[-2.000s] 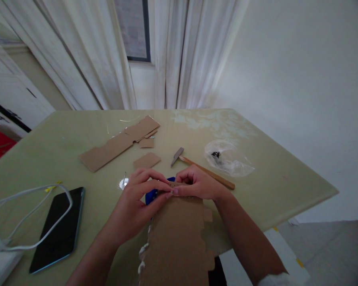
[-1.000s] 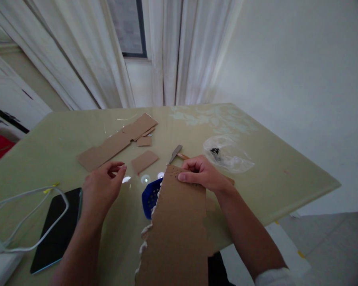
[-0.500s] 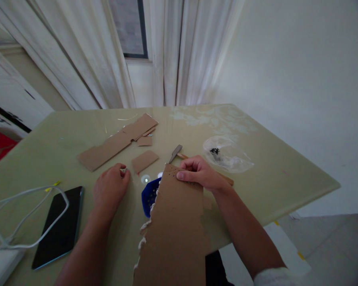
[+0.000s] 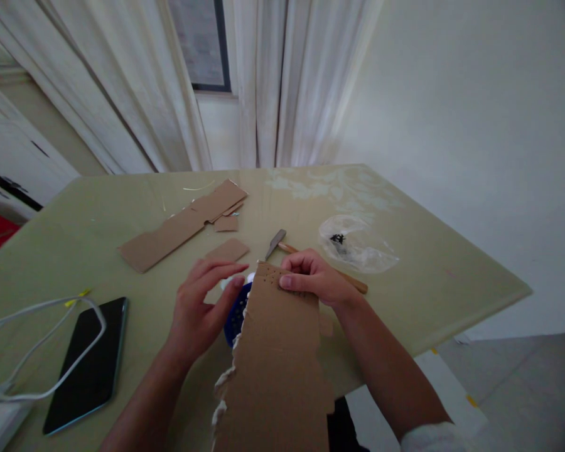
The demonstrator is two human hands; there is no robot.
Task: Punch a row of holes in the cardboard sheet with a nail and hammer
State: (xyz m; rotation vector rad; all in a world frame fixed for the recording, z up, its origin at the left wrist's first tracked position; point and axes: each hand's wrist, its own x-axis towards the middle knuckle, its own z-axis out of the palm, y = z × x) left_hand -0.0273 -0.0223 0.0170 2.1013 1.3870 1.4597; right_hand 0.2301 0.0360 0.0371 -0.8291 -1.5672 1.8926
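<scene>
A long strip of brown cardboard [image 4: 277, 358] with a torn, whitish left edge runs from the bottom of the view to the middle of the table. Small holes dot its far end, where my right hand [image 4: 311, 276] pinches it, thumb on top and fingers behind. My left hand [image 4: 202, 307] is just left of that end, thumb and fingers apart, with nothing visible between them. Partly covered by the cardboard and the left fingertips is a blue perforated container [image 4: 236, 317]. Beyond my right hand lies a hammer [image 4: 277, 240] with a wooden handle, partly hidden by that hand.
Several cardboard pieces [image 4: 183, 229] lie at the back left, with a smaller piece [image 4: 230, 250] nearer. A clear plastic bag [image 4: 367, 248] holding small black items is at the right. At the left are a dark tablet [image 4: 89, 358] and a white cable [image 4: 59, 376].
My left hand has moved right, toward the cardboard's far end, and its fingers have spread from a closed pinch on something small and pale. My right hand keeps its hold on the cardboard.
</scene>
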